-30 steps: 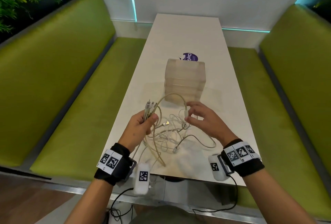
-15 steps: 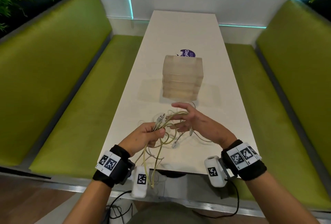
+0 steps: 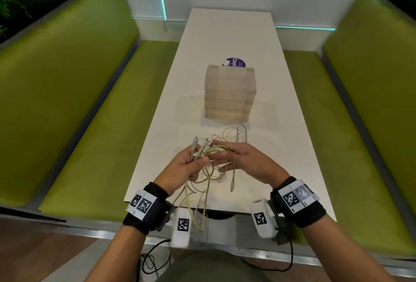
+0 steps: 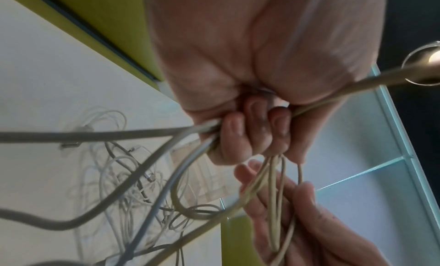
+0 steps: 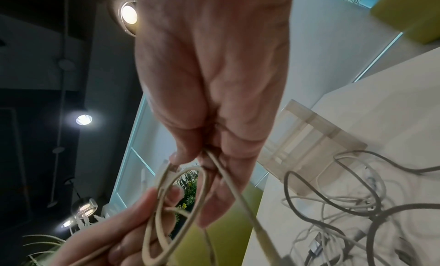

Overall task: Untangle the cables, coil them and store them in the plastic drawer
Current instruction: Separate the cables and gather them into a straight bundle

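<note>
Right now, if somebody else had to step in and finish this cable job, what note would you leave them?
Left hand: grips several cable ends, plugs pointing up, with loops of the yellowish cable.
Right hand: pinches that cable, guiding its loops.
The other cables lie tangled on the table in front of the drawer unit, which looks closed.
Done: one coil begun, nothing stored yet.
Left: finish the coil, untangle and coil the others, put all in a drawer.
</note>
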`<state>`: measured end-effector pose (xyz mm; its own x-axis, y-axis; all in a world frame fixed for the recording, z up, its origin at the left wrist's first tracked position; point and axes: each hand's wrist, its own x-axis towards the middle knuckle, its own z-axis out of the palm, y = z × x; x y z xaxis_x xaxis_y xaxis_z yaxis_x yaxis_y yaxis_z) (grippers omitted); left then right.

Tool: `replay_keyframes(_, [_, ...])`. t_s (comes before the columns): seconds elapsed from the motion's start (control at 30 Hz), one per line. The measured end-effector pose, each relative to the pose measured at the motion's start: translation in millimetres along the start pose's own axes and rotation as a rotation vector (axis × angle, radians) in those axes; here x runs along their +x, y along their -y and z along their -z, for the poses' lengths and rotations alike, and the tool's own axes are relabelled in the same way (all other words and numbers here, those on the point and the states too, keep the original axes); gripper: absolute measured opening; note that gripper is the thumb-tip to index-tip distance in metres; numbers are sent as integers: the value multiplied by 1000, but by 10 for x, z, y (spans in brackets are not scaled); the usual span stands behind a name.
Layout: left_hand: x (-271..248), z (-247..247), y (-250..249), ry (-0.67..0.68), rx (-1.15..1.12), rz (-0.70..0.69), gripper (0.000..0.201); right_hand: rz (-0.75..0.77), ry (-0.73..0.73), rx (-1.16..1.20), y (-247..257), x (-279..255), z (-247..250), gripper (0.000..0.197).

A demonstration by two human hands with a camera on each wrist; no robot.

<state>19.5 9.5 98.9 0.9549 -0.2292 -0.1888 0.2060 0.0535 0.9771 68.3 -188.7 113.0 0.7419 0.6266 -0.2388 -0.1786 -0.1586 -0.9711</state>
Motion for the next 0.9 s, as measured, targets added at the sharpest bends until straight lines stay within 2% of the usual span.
replay_keyframes(0.1, [19,19,31,-90,-59,-17,11,12,26,-120,-11,-23,-15,38])
replay_keyframes(0.2, [47,26,60,-107,-67,-16,15,-5,69,-196,-19,-23,-21,39])
replay_keyframes(0.3, [39,23,66,-110,-26,-39,9,-15,121,-213,-10,-1,4,30])
replay_keyframes(0.4, [27,42,56,-155,-12,-45,29,-16,127,-155,-20,-14,56,18])
replay_keyframes(0.5, [42,106,31,-191,-171,-52,36,-96,199,-142,-129,-47,65,15])
replay_keyframes(0.57, [62,151,17,-235,-262,-54,34,-135,223,-153,-232,-79,44,15])
replay_keyframes(0.7, [79,224,-1,-300,-392,-44,29,-116,225,-341,-432,-120,-36,17])
replay_keyframes(0.9, [101,180,12,-305,-404,-46,23,-156,133,-317,-722,-162,-164,27])
